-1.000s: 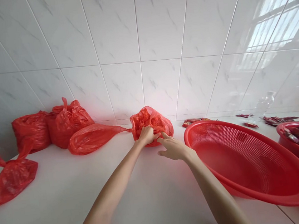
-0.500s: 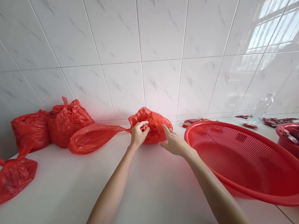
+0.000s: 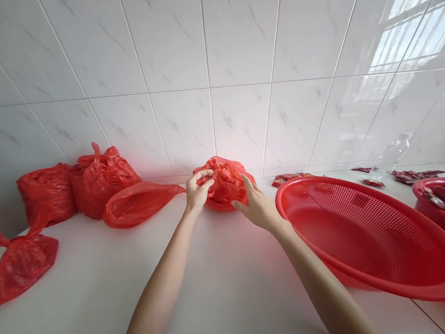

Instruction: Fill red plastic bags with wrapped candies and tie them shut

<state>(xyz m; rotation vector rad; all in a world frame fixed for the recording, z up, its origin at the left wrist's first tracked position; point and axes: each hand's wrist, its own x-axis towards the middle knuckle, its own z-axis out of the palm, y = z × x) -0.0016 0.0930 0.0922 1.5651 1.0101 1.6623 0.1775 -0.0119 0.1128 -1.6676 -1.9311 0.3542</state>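
A crumpled red plastic bag (image 3: 226, 183) sits on the white table near the tiled wall, its loose folds bunched on top. At its left side is my left hand (image 3: 199, 192), fingers curved, with a gap between thumb and forefinger. My right hand (image 3: 258, 206) rests against or just beside the bag's right side, thumb and fingers spread. What the bag contains is hidden by its folds. A flatter red plastic bag (image 3: 140, 202) lies to the left, its narrow end stretching toward my left hand.
Two full red bags (image 3: 104, 183) stand at the back left, and a tied red bag (image 3: 21, 270) lies at the left edge. To the right are a large red perforated basket (image 3: 347, 238), a second basket (image 3: 419, 198) of wrapped packets, scattered packets (image 3: 416, 175) and a clear bottle (image 3: 393, 153).
My left hand has moved slightly left, away from the bag's middle, and its thumb and forefinger are further apart. More of the bag's folded top shows. My right hand stays nearly in place.
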